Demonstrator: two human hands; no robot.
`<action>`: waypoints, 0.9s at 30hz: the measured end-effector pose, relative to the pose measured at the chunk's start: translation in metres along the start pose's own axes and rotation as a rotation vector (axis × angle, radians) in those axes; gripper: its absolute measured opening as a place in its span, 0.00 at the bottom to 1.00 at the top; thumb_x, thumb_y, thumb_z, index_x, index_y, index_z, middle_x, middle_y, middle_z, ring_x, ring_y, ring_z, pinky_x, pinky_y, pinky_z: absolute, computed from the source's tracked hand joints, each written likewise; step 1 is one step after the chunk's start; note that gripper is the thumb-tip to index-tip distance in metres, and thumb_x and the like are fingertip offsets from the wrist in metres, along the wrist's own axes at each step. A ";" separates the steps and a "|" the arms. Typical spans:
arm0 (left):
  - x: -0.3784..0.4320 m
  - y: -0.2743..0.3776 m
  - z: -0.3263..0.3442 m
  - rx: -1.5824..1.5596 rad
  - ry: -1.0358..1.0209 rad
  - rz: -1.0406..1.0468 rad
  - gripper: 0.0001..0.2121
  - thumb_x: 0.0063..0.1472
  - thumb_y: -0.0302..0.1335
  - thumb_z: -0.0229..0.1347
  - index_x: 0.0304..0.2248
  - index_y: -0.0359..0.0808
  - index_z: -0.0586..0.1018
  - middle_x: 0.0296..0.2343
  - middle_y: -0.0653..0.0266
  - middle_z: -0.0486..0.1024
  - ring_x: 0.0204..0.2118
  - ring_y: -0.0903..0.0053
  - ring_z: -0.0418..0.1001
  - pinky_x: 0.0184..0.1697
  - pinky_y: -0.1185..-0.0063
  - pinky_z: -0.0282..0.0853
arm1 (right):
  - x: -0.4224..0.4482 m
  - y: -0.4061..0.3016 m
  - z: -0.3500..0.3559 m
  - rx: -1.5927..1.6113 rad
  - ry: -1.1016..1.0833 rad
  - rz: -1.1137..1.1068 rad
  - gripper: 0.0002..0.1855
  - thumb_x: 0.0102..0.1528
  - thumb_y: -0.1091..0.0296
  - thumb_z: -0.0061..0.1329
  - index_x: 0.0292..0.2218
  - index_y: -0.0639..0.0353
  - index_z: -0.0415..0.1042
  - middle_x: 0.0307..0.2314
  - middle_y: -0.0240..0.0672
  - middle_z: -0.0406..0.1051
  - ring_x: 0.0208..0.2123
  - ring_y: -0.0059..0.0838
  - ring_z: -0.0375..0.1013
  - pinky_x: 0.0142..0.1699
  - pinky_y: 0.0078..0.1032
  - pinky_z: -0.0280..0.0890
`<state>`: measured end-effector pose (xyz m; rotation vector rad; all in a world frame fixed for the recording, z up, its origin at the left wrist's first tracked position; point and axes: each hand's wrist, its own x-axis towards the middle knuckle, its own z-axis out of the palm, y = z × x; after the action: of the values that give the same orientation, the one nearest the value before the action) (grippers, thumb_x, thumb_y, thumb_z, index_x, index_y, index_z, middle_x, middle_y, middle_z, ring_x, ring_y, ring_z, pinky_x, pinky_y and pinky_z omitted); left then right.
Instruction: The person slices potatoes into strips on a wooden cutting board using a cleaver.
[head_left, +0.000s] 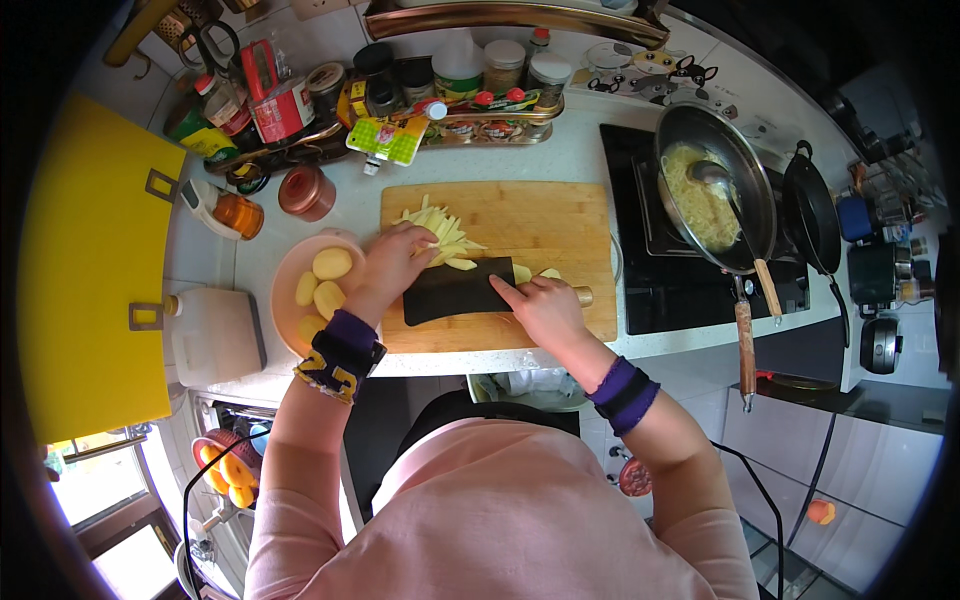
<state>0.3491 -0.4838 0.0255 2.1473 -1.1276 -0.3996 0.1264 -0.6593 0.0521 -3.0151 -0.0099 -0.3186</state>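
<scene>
A wooden cutting board (562, 217) lies on the counter before me. My left hand (397, 259) touches the near left side of a heap of pale potato strips (442, 225); whether it grips any is hidden. My right hand (546, 307) is closed around the handle of a dark-bladed cleaver (457, 292), its index finger stretched onto the blade. The blade lies nearly flat on the board, and the wooden handle end pokes out right of the hand. Potato slices (523, 274) show just beyond my right fingers. Left of the board, a pink bowl (283, 281) holds several peeled potatoes (330, 298).
On the black cooktop (637, 300) at right sits a wok (757, 187) with pale shredded food and a ladle (711, 174). A frying pan (814, 210) stands beyond it. Seasoning jars (504, 64) line the back. A plastic jug (217, 330) and red-lidded jar (306, 191) stand left.
</scene>
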 end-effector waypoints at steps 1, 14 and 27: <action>0.001 0.017 -0.002 -0.048 -0.042 0.027 0.07 0.56 0.27 0.60 0.35 0.38 0.80 0.33 0.61 0.76 0.39 0.63 0.75 0.41 0.71 0.71 | -0.001 0.002 0.000 -0.010 -0.004 0.000 0.26 0.47 0.67 0.48 0.50 0.49 0.75 0.18 0.28 0.70 0.25 0.27 0.73 0.31 0.26 0.68; 0.002 0.002 -0.007 0.116 0.178 -0.003 0.08 0.56 0.24 0.59 0.36 0.36 0.79 0.30 0.59 0.76 0.36 0.63 0.75 0.38 0.72 0.71 | -0.044 0.004 -0.007 0.201 -0.039 0.180 0.30 0.45 0.67 0.55 0.52 0.44 0.74 0.22 0.31 0.74 0.27 0.31 0.75 0.33 0.29 0.70; -0.047 0.052 0.112 0.215 0.038 0.183 0.15 0.52 0.32 0.61 0.40 0.41 0.76 0.39 0.66 0.73 0.45 0.67 0.71 0.43 0.69 0.68 | -0.118 0.005 -0.014 0.870 0.060 0.982 0.19 0.59 0.66 0.53 0.51 0.59 0.74 0.25 0.32 0.79 0.23 0.16 0.71 0.29 0.18 0.66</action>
<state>0.2297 -0.5133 -0.0228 2.1987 -1.3861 -0.1597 0.0079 -0.6652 0.0401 -1.8505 0.9936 -0.2052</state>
